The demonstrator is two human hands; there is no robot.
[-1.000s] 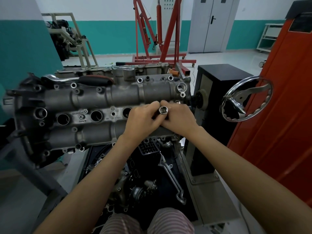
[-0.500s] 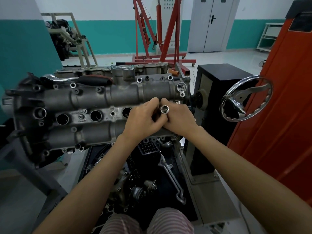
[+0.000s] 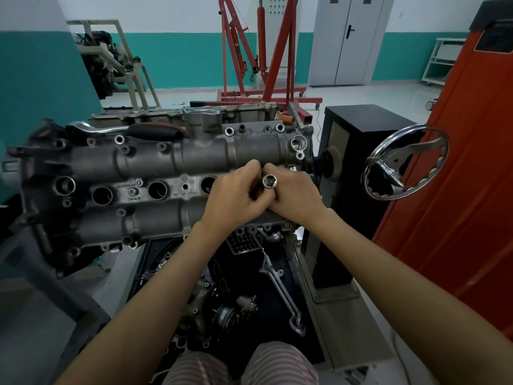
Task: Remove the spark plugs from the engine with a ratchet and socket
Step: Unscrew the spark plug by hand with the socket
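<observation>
The grey engine head lies across an engine stand with a row of round spark plug holes along its middle. A chrome socket stands upright over the right end of that row, its open end facing me. My left hand and my right hand meet around it, fingers curled on the socket's shaft; what is below the socket is hidden by my hands. A ratchet with a black and red handle lies on the far edge of the engine.
A chrome handwheel sticks out of the black stand box at the right. An orange cabinet stands beyond it. Loose engine parts and a bent wrench lie in the tray below. A red engine hoist stands behind.
My hands and the socket have stayed at the same hole; the fingers shifted slightly around the socket.
</observation>
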